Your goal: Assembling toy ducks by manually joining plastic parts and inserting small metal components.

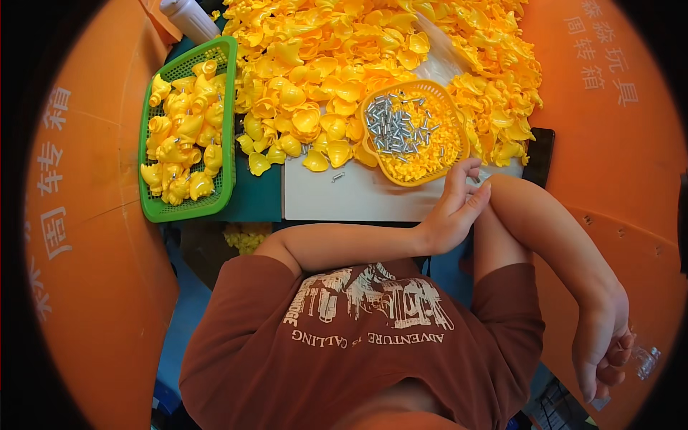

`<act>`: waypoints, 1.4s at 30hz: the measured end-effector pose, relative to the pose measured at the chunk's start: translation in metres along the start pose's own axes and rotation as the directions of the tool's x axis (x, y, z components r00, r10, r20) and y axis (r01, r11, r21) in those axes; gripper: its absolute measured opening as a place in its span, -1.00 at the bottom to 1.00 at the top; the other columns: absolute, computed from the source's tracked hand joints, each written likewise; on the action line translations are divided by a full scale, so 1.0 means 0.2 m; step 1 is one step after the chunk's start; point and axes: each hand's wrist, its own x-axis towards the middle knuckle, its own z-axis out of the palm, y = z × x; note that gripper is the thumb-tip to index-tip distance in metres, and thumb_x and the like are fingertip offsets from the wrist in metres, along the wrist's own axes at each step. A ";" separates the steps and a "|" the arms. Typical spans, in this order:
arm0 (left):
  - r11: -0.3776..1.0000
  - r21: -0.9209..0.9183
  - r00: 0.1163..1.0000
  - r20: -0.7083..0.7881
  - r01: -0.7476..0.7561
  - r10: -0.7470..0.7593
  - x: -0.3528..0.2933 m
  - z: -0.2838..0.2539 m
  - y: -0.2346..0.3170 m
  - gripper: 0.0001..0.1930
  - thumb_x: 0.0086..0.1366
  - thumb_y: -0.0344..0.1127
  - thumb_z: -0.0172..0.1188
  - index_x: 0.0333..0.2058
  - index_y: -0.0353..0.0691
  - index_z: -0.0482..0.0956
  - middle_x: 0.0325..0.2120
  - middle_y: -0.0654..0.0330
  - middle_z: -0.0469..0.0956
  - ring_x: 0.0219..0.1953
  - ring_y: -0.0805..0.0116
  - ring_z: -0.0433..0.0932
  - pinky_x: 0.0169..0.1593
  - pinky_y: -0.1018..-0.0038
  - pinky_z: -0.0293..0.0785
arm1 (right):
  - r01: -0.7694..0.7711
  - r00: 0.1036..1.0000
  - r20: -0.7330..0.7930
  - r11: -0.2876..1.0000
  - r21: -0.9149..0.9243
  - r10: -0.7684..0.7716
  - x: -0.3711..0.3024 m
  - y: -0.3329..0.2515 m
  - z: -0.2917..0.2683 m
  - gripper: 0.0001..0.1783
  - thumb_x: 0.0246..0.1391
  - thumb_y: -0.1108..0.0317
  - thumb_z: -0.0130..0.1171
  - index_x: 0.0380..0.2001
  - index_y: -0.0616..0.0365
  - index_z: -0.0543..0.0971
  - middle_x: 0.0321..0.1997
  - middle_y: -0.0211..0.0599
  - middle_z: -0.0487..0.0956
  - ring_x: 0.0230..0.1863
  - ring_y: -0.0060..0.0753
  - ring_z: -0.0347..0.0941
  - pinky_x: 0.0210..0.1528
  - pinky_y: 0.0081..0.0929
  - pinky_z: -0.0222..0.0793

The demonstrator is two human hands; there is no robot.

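Note:
My left arm crosses in front of my body. My left hand (453, 213) lies against my bent right elbow (502, 188), fingers and thumb apart, with no object seen in it. Beyond it stands a yellow plastic basket (419, 177) with small silver metal pins (393, 123) on top of small yellow pieces (430, 159). My right forearm is folded back, so my right hand (603, 350) hangs at the lower right, away from the table. Its fingers are loosely bent and the thumb stands apart; nothing shows between them. Nearby is a small clear, shiny item (648, 362).
A large heap of yellow plastic shells (308, 61) covers the far table. At left, a green basket (227, 136) holds yellow duck-like figures (188, 129); behind it stands a white bottle (189, 19). One loose pin (338, 176) lies on the white board (337, 204). Orange walls (107, 179) flank both sides.

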 end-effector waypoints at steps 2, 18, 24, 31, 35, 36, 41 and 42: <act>0.999 0.047 1.000 -0.011 -0.005 0.005 0.01 0.00 0.03 -0.46 0.36 -0.09 -0.17 0.17 -0.19 -0.09 -0.01 0.14 0.08 -0.08 0.44 0.28 0.04 0.43 0.21 | 0.003 1.000 -0.010 1.000 0.002 -0.002 0.01 0.01 -0.01 -0.74 0.05 0.10 0.10 -0.43 0.07 0.50 -0.49 -0.35 0.52 -0.59 -0.58 0.32 -0.49 -0.61 0.19; 0.995 0.098 0.999 0.042 -0.030 0.026 0.01 0.00 0.05 -0.42 0.34 -0.09 -0.12 0.18 -0.22 -0.12 0.02 0.15 0.05 -0.05 0.42 0.26 0.04 0.45 0.22 | 0.015 0.996 0.090 0.997 -0.073 -0.009 0.05 0.01 -0.04 -0.69 0.02 -0.10 0.02 -0.41 -0.14 0.39 -0.56 -0.63 0.38 -0.66 -0.70 0.17 -0.49 -0.67 0.05; 0.999 -0.049 0.985 0.172 0.007 0.001 -0.05 -0.03 0.10 -0.41 0.34 -0.08 -0.13 0.19 -0.23 -0.14 0.04 0.09 0.04 -0.10 0.39 0.31 0.02 0.45 0.24 | 0.024 0.990 0.137 0.996 -0.091 -0.011 -0.01 0.03 -0.05 -0.74 0.01 -0.05 0.04 -0.43 -0.15 0.40 -0.56 -0.62 0.39 -0.66 -0.68 0.17 -0.52 -0.66 0.05; 0.987 -0.152 0.994 0.101 0.054 -0.039 0.03 -0.15 0.18 -0.50 0.36 -0.11 -0.17 0.14 -0.22 -0.03 0.04 0.06 0.11 -0.14 0.29 0.41 -0.07 0.39 0.36 | -0.137 0.889 0.422 0.983 -0.123 0.177 -0.23 0.10 -0.08 -0.71 0.12 0.10 -0.06 -0.52 0.07 0.42 -0.60 -0.51 0.42 -0.64 -0.62 0.31 -0.54 -0.64 0.21; 0.987 0.049 0.988 0.010 -0.156 0.155 0.14 -0.28 0.37 -0.62 0.35 -0.17 -0.15 0.06 -0.23 0.14 -0.01 0.04 0.26 -0.21 0.23 0.48 -0.16 0.42 0.42 | -0.009 0.307 0.823 0.866 -0.499 0.478 -0.81 0.47 -0.29 -0.70 0.10 0.23 -0.03 -0.33 0.28 0.52 -0.44 -0.17 0.57 -0.46 -0.36 0.49 -0.33 -0.49 0.43; 0.984 0.026 0.982 -0.064 -0.177 0.179 0.17 -0.33 0.43 -0.64 0.36 -0.19 -0.15 0.05 -0.23 0.16 -0.03 0.05 0.29 -0.22 0.24 0.48 -0.17 0.43 0.43 | -0.046 -0.034 0.763 0.761 -0.647 0.646 -0.98 0.51 -0.38 -0.61 0.06 0.04 0.07 -0.20 0.12 0.54 -0.31 -0.17 0.58 -0.30 -0.23 0.51 -0.22 -0.42 0.43; 0.936 -0.071 0.923 -0.207 -0.346 0.325 0.18 -0.47 0.61 -0.72 0.35 -0.28 -0.13 -0.02 -0.27 0.22 -0.11 0.09 0.35 -0.28 0.38 0.49 -0.23 0.51 0.44 | 0.634 -0.539 0.208 0.556 -0.537 0.816 -1.34 0.55 -0.93 -0.23 -0.13 -0.32 0.06 0.05 -0.02 0.40 0.05 -0.18 0.43 0.12 -0.02 0.28 0.06 0.08 0.18; 0.927 -0.068 0.912 -0.214 -0.370 0.349 0.17 -0.50 0.62 -0.72 0.35 -0.29 -0.13 -0.02 -0.27 0.22 -0.11 0.09 0.35 -0.28 0.37 0.49 -0.22 0.50 0.44 | 0.704 -0.575 0.045 0.522 -0.481 0.817 -1.36 0.54 -0.95 -0.23 -0.13 -0.31 0.06 0.07 -0.04 0.39 0.11 -0.20 0.38 0.15 -0.03 0.24 0.06 0.13 0.15</act>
